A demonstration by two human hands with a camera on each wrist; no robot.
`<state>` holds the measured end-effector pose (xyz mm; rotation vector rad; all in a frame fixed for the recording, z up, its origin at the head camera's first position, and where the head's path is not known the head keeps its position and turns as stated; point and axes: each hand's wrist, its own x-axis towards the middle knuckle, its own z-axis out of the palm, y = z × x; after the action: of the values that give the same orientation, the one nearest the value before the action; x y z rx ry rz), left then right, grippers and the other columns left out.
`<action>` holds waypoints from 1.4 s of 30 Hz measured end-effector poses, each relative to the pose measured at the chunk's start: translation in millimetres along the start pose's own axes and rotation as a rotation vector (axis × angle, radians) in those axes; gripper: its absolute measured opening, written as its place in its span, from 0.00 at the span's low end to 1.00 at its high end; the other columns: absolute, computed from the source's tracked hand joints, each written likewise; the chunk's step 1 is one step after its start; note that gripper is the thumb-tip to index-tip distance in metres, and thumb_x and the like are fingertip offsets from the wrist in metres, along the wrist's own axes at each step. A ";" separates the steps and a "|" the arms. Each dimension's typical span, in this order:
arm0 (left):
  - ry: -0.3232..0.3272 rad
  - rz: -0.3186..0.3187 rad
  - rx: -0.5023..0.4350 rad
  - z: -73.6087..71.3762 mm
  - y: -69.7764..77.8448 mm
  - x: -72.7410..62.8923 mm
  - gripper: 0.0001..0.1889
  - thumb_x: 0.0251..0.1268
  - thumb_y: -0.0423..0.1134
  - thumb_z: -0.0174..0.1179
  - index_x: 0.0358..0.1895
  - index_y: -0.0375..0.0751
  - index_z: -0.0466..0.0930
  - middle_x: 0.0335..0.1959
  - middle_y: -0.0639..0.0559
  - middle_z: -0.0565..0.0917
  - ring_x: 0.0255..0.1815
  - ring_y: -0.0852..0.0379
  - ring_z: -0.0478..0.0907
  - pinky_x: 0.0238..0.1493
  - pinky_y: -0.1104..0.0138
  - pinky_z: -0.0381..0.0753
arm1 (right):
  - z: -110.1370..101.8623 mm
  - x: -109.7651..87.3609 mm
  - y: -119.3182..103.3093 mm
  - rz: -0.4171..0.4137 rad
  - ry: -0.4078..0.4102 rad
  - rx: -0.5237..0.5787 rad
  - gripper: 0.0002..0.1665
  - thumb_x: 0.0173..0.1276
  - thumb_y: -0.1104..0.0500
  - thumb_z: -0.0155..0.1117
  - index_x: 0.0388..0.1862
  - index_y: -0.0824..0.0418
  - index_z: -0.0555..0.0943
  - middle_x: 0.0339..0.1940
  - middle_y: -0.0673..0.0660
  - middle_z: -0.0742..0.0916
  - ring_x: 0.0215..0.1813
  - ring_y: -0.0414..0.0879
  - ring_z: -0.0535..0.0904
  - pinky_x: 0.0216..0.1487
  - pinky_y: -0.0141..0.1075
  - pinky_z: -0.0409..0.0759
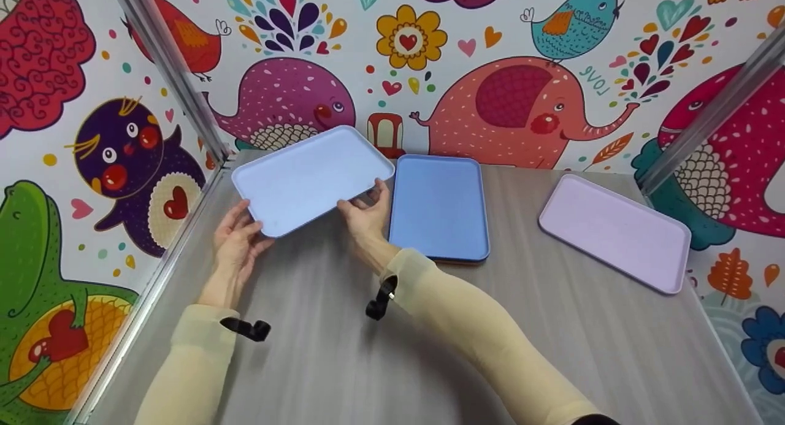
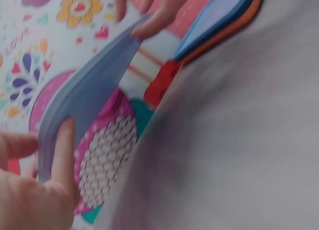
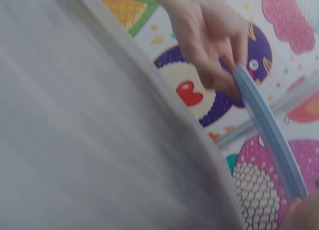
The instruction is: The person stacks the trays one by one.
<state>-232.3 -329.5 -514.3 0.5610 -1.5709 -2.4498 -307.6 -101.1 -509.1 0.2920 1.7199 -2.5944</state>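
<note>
Both hands hold a pale blue rectangular tray (image 1: 313, 179) up off the table, tilted, at the left of the head view. My left hand (image 1: 235, 244) pinches its lower left corner between thumb and fingers. Gripping the near edge close to the right corner is my right hand (image 1: 368, 219). Seen from the side in the left wrist view, the tray (image 2: 94, 90) has a thin rim and air beneath it. Just right of the right hand, a darker blue tray (image 1: 438, 207) lies on top of an orange one, of which only an edge (image 1: 457, 262) shows.
A lilac tray (image 1: 616, 233) lies slanted on the right side of the grey table (image 1: 343, 351). Walls with cartoon animals (image 1: 497, 118) rise along the back and sides. Metal posts (image 1: 178, 75) stand at the corners.
</note>
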 end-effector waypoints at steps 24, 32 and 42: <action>-0.022 0.025 0.027 42.8 -18.5 -21.6 0.36 0.85 0.23 0.52 0.89 0.44 0.57 0.71 0.50 0.76 0.58 0.60 0.85 0.51 0.62 0.94 | -4.5 -6.7 -2.9 -0.008 0.010 -0.011 0.61 0.65 0.83 0.66 0.91 0.50 0.59 0.77 0.67 0.75 0.47 0.49 0.83 0.49 0.50 0.94; -0.056 0.017 0.148 38.3 -10.1 -16.5 0.36 0.84 0.25 0.57 0.87 0.46 0.58 0.73 0.49 0.76 0.55 0.62 0.88 0.51 0.64 0.95 | -16.6 1.1 -16.4 -0.008 -0.012 -0.017 0.62 0.63 0.82 0.66 0.92 0.48 0.61 0.83 0.67 0.70 0.42 0.48 0.81 0.38 0.41 0.92; -0.098 -0.078 0.344 6.9 37.2 33.8 0.24 0.87 0.40 0.60 0.78 0.57 0.68 0.61 0.59 0.77 0.56 0.61 0.83 0.56 0.64 0.94 | -55.8 18.6 -27.6 -0.002 -0.129 -0.083 0.62 0.58 0.82 0.67 0.90 0.49 0.65 0.69 0.66 0.83 0.42 0.48 0.86 0.35 0.40 0.92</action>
<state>-267.9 -351.3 -485.5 0.5699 -2.0677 -2.3023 -320.9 -37.5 -508.1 0.1187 1.7784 -2.4746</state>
